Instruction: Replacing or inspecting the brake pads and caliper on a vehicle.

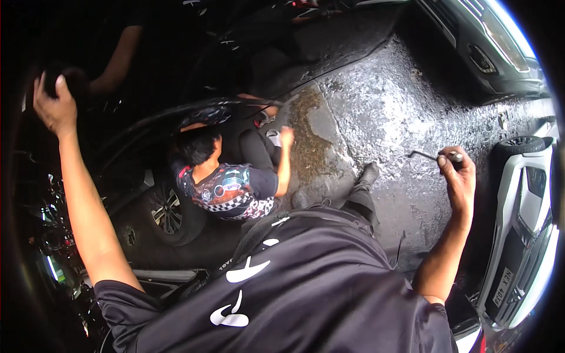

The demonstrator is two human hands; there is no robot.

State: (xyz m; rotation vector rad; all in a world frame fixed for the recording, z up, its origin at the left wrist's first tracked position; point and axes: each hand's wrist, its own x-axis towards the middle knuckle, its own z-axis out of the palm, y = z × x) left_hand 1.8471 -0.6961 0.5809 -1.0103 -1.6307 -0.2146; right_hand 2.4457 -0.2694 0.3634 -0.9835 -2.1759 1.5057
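My left hand (56, 110) is raised at the far left, its fingers apart, against or very close to a glossy black car body (153, 65) that mirrors the arm. Whether the fingertips press on the panel cannot be made out. On the right, my right hand (461, 182) is closed round a dark bent metal tool (424, 155). Its thin rod has a hooked tip that sticks out to the left, and a thicker round end (455, 157) shows above the fingers. The tool is held in the air above the floor.
A co-worker (229, 182) in a patterned shirt crouches low beside the black car's wheel (168, 215), between my arms. The dark floor (406, 117) is wet and shiny, with a brown patch. A grey car (500, 53) and a white vehicle (518, 217) stand at the right.
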